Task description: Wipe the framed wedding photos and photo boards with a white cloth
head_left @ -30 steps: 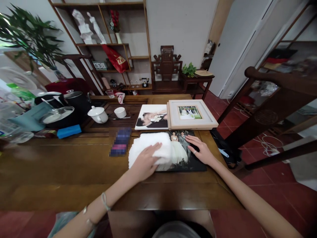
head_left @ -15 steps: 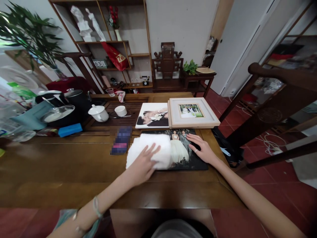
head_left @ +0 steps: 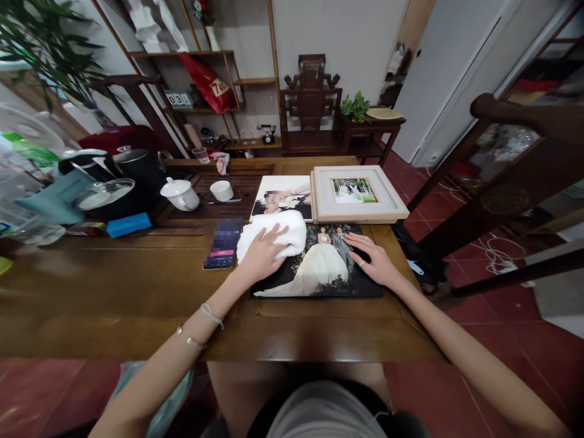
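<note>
A dark wedding photo panel [head_left: 319, 271] lies flat on the wooden table [head_left: 114, 292] in front of me. My left hand [head_left: 261, 255] presses a folded white cloth [head_left: 274, 234] against the panel's upper left corner. My right hand [head_left: 371, 261] rests flat, fingers spread, on the panel's right edge. Behind the panel lie a second photo print [head_left: 280, 198] and a light wooden picture frame [head_left: 358, 194]. A phone [head_left: 222, 246] lies just left of the cloth.
A white teapot [head_left: 181, 194] and cup [head_left: 221, 190] sit on a tea tray at the back. Dark pots with lids [head_left: 107, 194] and a blue block [head_left: 128, 224] crowd the left. A carved chair back [head_left: 511, 152] stands at the right.
My left hand has slid the cloth from the panel's lower left up to its top left corner, uncovering the picture. My right hand stayed on the right edge.
</note>
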Demonstrator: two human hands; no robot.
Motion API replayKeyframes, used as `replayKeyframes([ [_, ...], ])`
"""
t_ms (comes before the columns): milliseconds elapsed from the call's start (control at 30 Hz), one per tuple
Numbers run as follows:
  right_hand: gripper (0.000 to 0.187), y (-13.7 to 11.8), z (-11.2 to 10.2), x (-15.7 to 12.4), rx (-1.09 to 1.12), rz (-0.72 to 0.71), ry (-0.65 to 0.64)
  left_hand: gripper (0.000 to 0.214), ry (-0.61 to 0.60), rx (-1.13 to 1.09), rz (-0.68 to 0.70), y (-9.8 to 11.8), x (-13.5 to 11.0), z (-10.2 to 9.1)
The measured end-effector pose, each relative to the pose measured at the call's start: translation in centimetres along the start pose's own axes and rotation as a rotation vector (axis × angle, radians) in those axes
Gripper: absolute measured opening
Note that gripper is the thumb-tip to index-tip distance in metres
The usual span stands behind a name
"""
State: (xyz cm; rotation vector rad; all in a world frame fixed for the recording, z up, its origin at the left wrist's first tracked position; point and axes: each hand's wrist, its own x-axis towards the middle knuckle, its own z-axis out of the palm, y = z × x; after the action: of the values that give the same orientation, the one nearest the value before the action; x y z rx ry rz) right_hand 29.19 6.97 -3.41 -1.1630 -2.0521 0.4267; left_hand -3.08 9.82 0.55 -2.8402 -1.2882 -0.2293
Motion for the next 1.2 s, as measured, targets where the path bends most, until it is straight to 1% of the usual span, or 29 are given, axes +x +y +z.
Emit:
replayKeyframes([
  [67, 0.036, 0.0, 0.0, 0.0, 0.0, 0.003, -0.001, 0.029, -0.006, 0.009, -0.01, -0.1, 0.1, -0.1],
  [167, 0.036, 0.0, 0.0, 0.0, -0.003, 0.001, -0.001, 0.03, -0.029, -0.013, 0.009, 0.9, -1.7, -0.6],
  [267, 0.036, 0.0, 0.1, 0.0, -0.004, 0.0, -0.003, 0.031, -0.06, -0.082, 0.049, 3.0, -4.7, -1.3],
  [367, 0.036, 0.1, 0.1, 0.0, -0.002, 0.005, -0.004, 0.027, -0.088, -0.145, 0.134, 5.7, -7.6, -1.7],
  [433, 0.037, 0.1, 0.1, 0.0, 0.0, 0.007, -0.006, 0.02, -0.086, -0.149, 0.202, 7.2, -8.8, -1.6],
  [500, 0.037, 0.1, 0.1, 0.0, 0.001, 0.004, -0.008, 0.015, -0.067, -0.134, 0.236, 8.0, -9.3, -1.4],
  [533, 0.037, 0.1, 0.0, 0.0, -0.001, 0.001, -0.01, 0.016, -0.058, -0.128, 0.232, 8.0, -9.3, -1.2],
  [600, 0.037, 0.1, 0.0, 0.0, -0.005, -0.001, -0.013, 0.019, -0.046, -0.128, 0.189, 7.2, -8.5, -1.0],
  [667, 0.037, 0.0, 0.0, 0.0, -0.01, 0.002, -0.014, 0.023, -0.05, -0.126, 0.126, 5.4, -6.9, -0.9],
  [767, 0.037, -0.1, 0.0, 0.0, -0.012, 0.009, -0.011, 0.03, -0.042, -0.08, 0.025, 2.3, -3.8, -0.7],
  [833, 0.036, -0.1, 0.0, 0.0, -0.01, 0.007, -0.012, 0.031, -0.029, -0.027, -0.028, 0.7, -1.7, -0.6],
  [900, 0.036, 0.0, 0.0, 0.0, -0.009, 0.003, -0.01, 0.031, -0.029, 0.018, -0.045, 0.2, -0.3, -0.5],
  [933, 0.036, 0.0, 0.0, 0.0, -0.009, 0.002, -0.009, 0.031, -0.036, 0.029, -0.041, 0.4, 0.0, -0.5],
  [1000, 0.036, 0.1, 0.0, 0.0, -0.006, 0.003, -0.008, 0.031, -0.048, 0.021, -0.02, 1.8, -0.1, -0.6],
  [1067, 0.037, 0.2, 0.1, 0.0, 0.0, 0.004, -0.004, 0.032, -0.069, -0.022, 0.031, 4.2, -1.3, -0.8],
  [1133, 0.037, 0.2, 0.1, 0.0, 0.004, 0.006, -0.005, 0.03, -0.105, -0.064, 0.124, 6.8, -2.9, -1.0],
  [1200, 0.037, 0.1, 0.1, 0.0, 0.002, 0.008, -0.008, 0.025, -0.137, -0.08, 0.229, 9.0, -4.4, -1.2],
])
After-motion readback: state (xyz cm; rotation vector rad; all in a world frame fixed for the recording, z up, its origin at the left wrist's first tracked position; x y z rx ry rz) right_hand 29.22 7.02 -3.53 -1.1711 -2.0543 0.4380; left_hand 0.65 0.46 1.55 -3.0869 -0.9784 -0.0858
